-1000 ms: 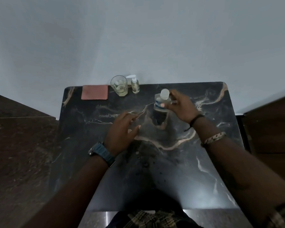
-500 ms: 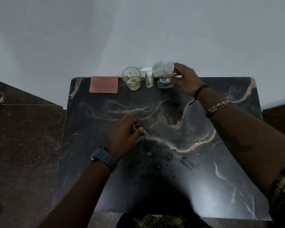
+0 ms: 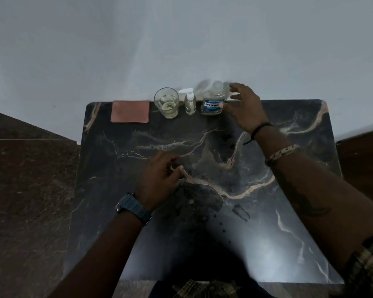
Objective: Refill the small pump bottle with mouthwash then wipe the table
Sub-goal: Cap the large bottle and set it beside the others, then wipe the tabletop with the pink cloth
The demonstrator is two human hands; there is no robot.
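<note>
Along the back edge of the dark marble table (image 3: 267,233), L to R: a flat pink cloth (image 3: 130,112), a clear glass cup (image 3: 167,102) w/ a bit of pale liquid, the small clear pump bottle (image 3: 190,103), then the big mouthwash bottle (image 3: 213,99) w/ a blue label. Left hand (image 3: 159,181) rests mid-table, fingers curled, holding nothing. Right hand (image 3: 244,108) is by the big bottle, fingers spread loose; thumb tip at the label.

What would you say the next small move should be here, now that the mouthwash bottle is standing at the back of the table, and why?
Probably reach the left hand to the pink cloth at the back left. The mouthwash bottle stands capped beside the small pump bottle, the right hand is open beside it, and dark droplets mark the table, so wiping seems due.
</note>
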